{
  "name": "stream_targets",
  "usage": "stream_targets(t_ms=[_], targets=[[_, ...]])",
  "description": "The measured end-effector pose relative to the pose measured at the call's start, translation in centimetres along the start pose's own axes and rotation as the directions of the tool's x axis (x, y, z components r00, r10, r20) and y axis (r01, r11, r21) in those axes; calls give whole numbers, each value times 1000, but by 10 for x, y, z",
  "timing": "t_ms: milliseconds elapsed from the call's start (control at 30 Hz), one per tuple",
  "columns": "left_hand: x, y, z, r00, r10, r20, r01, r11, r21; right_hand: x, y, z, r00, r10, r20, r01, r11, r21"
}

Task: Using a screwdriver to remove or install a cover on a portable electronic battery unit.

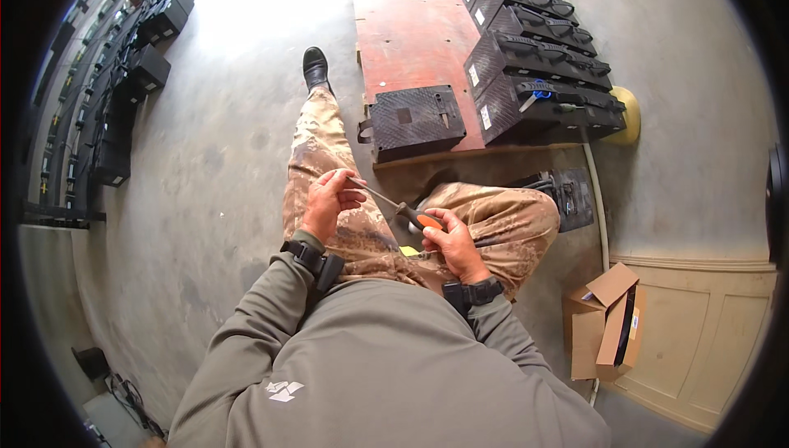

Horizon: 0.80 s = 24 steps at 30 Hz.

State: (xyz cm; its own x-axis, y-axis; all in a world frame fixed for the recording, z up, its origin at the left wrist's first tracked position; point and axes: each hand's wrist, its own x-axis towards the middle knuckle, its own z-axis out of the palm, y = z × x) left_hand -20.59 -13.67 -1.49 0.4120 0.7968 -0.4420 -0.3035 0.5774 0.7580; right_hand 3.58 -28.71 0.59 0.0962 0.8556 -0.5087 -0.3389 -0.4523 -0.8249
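At the centre, one screwdriver slants toward ten o'clock, its handle gripped by the right hand, its shaft tip pinched in the left hand. One black case lies at twelve; toward one, a row of black cases, too crowded to count, bears one pair of blue-handled scissors. One open cardboard box sits at four, contents unclear.

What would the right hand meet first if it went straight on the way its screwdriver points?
Likely the left hand, at the far end of the screwdriver the right hand holds; exact depth is unclear.
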Motion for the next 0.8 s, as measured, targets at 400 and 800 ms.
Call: stream_targets(t_ms=[400,800], targets=[[-1,13,-15,990,61,-124,-64,998,-19,8,-4,21,984,-74,165,94,989,-117],[6,11,-3,996,73,-48,-75,997,-33,-15,-15,21,992,-62,108,71,994,-87]])
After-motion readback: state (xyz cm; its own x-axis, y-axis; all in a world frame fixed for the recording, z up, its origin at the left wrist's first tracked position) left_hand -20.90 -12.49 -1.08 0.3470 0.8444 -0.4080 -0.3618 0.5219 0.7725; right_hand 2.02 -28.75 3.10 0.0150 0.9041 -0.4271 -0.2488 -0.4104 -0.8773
